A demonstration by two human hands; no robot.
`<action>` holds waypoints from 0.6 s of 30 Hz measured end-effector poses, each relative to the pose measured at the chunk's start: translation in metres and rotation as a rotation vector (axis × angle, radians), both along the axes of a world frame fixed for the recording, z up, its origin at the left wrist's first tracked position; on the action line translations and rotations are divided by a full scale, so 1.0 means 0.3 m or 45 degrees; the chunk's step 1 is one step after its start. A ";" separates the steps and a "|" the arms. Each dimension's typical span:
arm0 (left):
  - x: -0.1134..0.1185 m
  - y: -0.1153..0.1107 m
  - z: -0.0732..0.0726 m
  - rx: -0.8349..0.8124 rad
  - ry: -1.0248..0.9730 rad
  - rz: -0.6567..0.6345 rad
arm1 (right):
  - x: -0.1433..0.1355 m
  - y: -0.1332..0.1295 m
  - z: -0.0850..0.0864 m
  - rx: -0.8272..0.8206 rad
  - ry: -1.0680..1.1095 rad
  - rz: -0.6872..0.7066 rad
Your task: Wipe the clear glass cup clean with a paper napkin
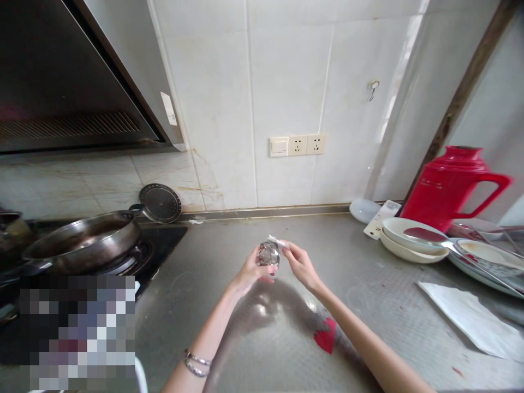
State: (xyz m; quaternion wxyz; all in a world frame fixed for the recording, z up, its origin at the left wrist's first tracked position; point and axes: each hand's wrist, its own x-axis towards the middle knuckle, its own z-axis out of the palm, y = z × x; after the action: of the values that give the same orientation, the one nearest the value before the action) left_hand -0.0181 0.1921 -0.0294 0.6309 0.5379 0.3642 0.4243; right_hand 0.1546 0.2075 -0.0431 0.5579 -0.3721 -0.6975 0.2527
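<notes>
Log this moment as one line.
left hand: holds small transparent grey vessel | right hand: pinches white tissue-like scrap at vessel's top | below: grey metal countertop

Left hand (249, 273) grips a small clear glass (269, 254) over the steel counter (204, 273); right hand (298, 263) at its upper edge, fingers on a white scrap (273, 239). Bracelet (197, 363) on left wrist. Red patch (326, 336) on the counter near the right forearm. Left: pan (88, 244) on stove (170, 240), dark disc (160, 203) leaning on the wall. Right: red flask (448, 185) behind stacked bowls (413, 252), spoon (426, 236) across them; white sheet (462, 314) nearer. Sockets (307, 145) and hook (373, 87) on tiled wall (213, 98).
</notes>
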 end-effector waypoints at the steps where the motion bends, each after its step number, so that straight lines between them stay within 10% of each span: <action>1: 0.000 0.003 -0.004 0.007 0.006 0.020 | 0.001 -0.004 0.003 0.021 -0.025 -0.020; 9: -0.007 0.029 -0.029 0.111 0.071 0.164 | 0.009 -0.067 0.047 0.599 -0.640 0.132; 18: 0.008 0.026 -0.040 0.232 0.091 0.135 | 0.025 -0.057 0.052 0.605 -0.744 -0.002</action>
State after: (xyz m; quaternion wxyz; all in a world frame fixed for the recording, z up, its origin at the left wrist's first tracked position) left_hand -0.0158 0.2001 -0.0414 0.5426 0.5877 0.3744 0.4690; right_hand 0.1622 0.1903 -0.0275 0.4065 -0.2894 -0.8660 -0.0334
